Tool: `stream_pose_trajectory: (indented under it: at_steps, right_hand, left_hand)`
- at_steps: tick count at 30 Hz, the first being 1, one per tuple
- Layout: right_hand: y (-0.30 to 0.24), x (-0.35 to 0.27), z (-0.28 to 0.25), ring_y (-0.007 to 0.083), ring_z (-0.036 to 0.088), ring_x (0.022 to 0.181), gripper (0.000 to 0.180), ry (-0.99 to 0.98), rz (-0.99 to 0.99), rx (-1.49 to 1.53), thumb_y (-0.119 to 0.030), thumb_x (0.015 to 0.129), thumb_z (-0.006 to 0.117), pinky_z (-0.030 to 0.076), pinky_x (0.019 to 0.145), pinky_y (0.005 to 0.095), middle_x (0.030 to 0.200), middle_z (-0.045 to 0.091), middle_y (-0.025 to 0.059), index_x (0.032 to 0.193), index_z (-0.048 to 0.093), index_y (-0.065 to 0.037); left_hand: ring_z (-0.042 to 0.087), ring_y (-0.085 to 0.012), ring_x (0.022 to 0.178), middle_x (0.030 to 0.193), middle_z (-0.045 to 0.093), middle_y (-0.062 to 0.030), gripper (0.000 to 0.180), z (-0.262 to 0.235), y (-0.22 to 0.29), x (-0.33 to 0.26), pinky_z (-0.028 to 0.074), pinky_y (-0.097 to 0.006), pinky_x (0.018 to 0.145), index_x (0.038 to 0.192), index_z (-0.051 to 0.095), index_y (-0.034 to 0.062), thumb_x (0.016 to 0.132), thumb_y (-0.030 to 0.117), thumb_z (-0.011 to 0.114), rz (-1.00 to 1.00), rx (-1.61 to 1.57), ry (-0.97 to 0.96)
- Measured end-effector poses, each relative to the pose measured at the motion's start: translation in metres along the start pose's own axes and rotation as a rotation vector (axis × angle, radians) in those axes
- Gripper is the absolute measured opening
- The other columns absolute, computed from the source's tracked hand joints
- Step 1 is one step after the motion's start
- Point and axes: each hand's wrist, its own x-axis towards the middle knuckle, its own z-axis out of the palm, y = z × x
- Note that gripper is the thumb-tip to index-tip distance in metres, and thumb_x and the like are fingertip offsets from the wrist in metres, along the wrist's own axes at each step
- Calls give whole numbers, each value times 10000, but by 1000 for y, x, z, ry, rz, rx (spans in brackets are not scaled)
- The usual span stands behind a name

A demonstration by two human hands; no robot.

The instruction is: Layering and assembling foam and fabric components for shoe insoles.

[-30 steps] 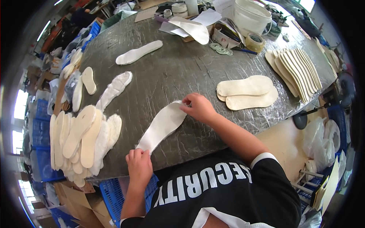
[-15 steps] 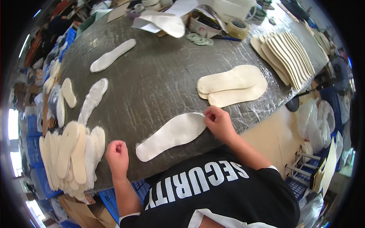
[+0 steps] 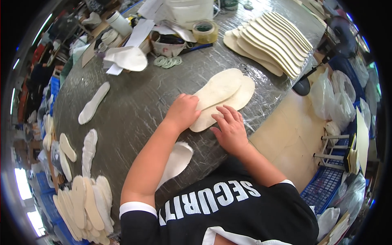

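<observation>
Two cream insole-shaped pieces [image 3: 222,96] lie overlapped on the grey worktable [image 3: 134,106]. My left hand [image 3: 183,111] rests on their near left end, fingers curled over the edge of the upper piece. My right hand [image 3: 229,130] sits with fingers spread on the near edge of the lower piece. A white insole [image 3: 176,161] lies flat on the table just under my left forearm, partly hidden by it.
A fanned row of cream insoles [image 3: 269,38] lies at the far right. A tape roll [image 3: 205,31], a bowl [image 3: 167,47] and paper scraps [image 3: 126,57] crowd the far edge. More insoles [image 3: 83,200] pile at the near left. Plastic bags [image 3: 335,92] and a blue crate [image 3: 326,190] stand right.
Both hands left the white insole and moved right to the pair of cream insoles. The view swung right with them, and the white insole now lies under my left forearm.
</observation>
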Motion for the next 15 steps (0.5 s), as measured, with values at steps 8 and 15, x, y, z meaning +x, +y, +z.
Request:
stream_pose_trajectory:
  at_steps: [8,15]
  right_hand:
    - [23,-1,4,280,503,1190,407,-77,-26,-9,-224,752,733,356,1030,432,1216,555,83,1120,624,-88]
    - [28,-4,7,352,501,1151,290,90,58,244,-165,752,716,361,965,452,1130,566,114,988,579,-64]
  left_hand:
    - [637,-410,791,881,650,-240,140,-4,-31,21,514,-477,747,877,617,-4,861,103,529,-211,-62,113]
    - [653,-276,766,879,676,-185,208,-91,-58,-15,501,-343,740,1042,637,-21,941,73,481,-282,-216,334]
